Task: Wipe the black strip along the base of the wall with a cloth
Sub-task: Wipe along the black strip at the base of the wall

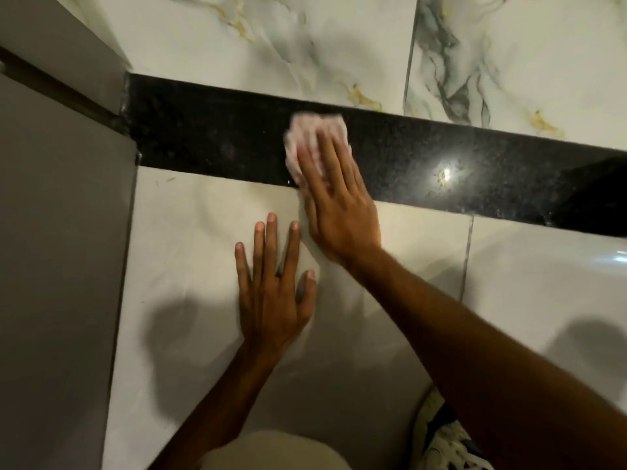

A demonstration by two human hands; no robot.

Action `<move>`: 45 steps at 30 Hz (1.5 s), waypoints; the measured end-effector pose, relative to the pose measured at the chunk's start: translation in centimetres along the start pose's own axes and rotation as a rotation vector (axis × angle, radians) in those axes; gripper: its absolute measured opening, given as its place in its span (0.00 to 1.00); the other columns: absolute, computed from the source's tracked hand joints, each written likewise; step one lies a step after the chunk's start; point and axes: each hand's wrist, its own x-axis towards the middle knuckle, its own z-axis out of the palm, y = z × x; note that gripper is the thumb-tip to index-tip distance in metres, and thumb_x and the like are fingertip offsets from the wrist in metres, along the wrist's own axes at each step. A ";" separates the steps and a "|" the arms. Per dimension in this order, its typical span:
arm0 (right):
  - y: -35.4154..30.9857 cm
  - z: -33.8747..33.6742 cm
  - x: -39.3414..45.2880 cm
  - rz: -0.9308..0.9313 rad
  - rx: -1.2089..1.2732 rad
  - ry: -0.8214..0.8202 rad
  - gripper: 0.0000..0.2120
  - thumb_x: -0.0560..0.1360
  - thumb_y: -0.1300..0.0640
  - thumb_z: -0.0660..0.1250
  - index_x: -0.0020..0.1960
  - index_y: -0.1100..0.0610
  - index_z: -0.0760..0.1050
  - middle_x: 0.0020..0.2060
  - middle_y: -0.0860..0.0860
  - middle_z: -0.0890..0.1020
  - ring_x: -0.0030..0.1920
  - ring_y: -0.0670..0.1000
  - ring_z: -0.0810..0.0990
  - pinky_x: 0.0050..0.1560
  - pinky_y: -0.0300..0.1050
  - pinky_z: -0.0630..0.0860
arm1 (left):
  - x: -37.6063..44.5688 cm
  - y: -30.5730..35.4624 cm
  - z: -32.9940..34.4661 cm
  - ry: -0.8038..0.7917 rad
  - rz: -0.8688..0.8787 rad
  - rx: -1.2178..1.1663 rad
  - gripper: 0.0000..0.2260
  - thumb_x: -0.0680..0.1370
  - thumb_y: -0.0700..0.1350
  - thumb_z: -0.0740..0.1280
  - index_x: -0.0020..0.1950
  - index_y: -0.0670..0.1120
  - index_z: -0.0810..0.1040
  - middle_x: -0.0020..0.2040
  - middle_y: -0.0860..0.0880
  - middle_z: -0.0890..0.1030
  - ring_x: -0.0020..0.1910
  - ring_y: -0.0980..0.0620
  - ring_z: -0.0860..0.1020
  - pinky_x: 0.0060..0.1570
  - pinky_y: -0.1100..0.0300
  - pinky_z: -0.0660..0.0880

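Note:
A glossy black speckled strip point(424, 164) runs across the view between a marble wall tile above and pale floor tiles below. A pale pink cloth point(302, 130) lies crumpled on the strip near its middle, blurred by motion. My right hand point(336, 201) presses flat on the cloth, fingers stretched over it, palm over the strip's lower edge. My left hand point(271, 283) rests flat on the floor tile just below, fingers spread, holding nothing.
A grey panel or door point(57, 249) stands along the left, meeting the strip's left end. White marbled wall tiles point(271, 39) rise above the strip. A patterned shoe point(448, 439) and my knee show at the bottom. A light glare sits on the strip at right.

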 end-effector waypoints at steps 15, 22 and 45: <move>-3.9 2.0 4.2 -0.015 0.046 0.044 0.28 0.89 0.52 0.55 0.86 0.56 0.55 0.86 0.62 0.55 0.87 0.61 0.52 0.89 0.59 0.52 | 0.0 -3.7 -0.1 0.176 -0.154 -0.067 0.31 0.88 0.58 0.54 0.88 0.44 0.62 0.89 0.39 0.61 0.88 0.39 0.59 0.87 0.38 0.53; 2.5 -1.1 -4.9 0.106 -0.100 0.000 0.27 0.90 0.51 0.53 0.86 0.57 0.55 0.86 0.61 0.54 0.87 0.60 0.51 0.87 0.61 0.59 | 0.3 -6.4 -0.9 0.162 -0.106 -0.120 0.30 0.88 0.56 0.55 0.88 0.44 0.64 0.89 0.40 0.61 0.88 0.40 0.60 0.87 0.39 0.55; -6.3 3.4 9.0 0.039 -0.047 0.063 0.28 0.88 0.51 0.51 0.87 0.55 0.53 0.86 0.61 0.54 0.87 0.60 0.52 0.89 0.56 0.51 | 0.6 -6.2 -0.3 0.219 -0.310 -0.164 0.31 0.86 0.55 0.58 0.88 0.45 0.63 0.89 0.41 0.60 0.89 0.41 0.58 0.88 0.37 0.53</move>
